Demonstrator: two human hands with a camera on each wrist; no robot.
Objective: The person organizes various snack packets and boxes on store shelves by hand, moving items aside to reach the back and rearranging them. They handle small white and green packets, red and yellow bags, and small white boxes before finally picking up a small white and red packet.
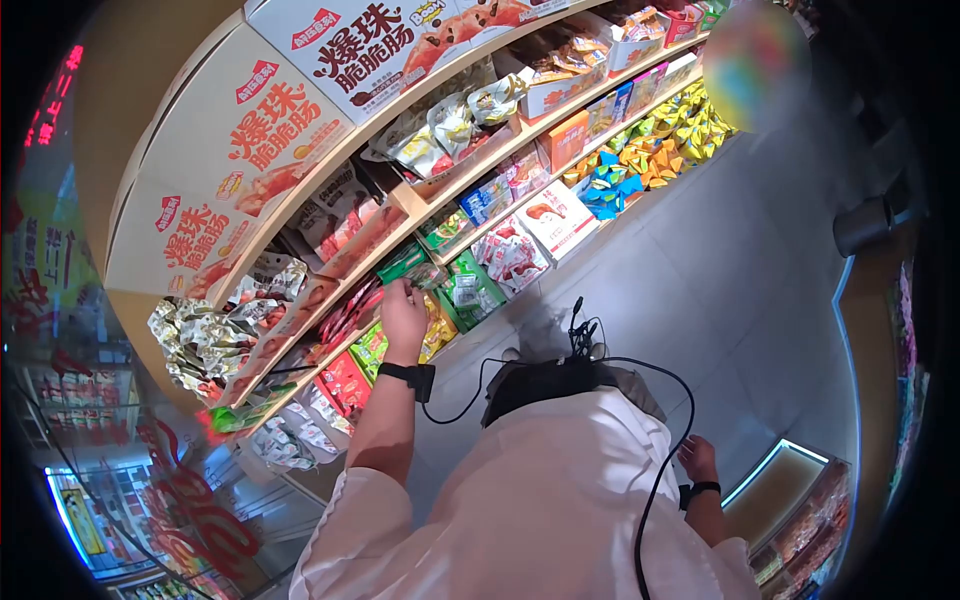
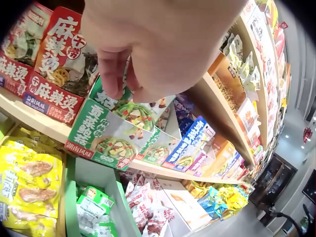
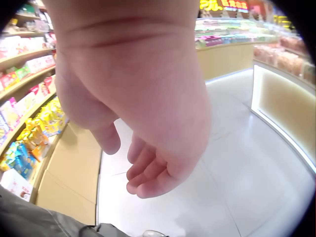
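I've L hand (image 2: 153, 47) at a green packet (image 2: 133, 112), which sits under its fingertips in a green box (image 2: 106, 140) on shelf (image 2: 34, 118); can't tell if pinching; R hand (image 3: 143, 113) hangs loose, holding nothing

I wear a loose white shirt (image 1: 560, 490) with short sleeves (image 1: 372, 508) and grey trousers (image 3: 29, 215). A black strap (image 1: 397, 372) circles my left wrist, another (image 1: 706, 487) my right; my fingers (image 3: 153, 178) are bare. A thin black cable (image 1: 691, 405) curves across my shirt.
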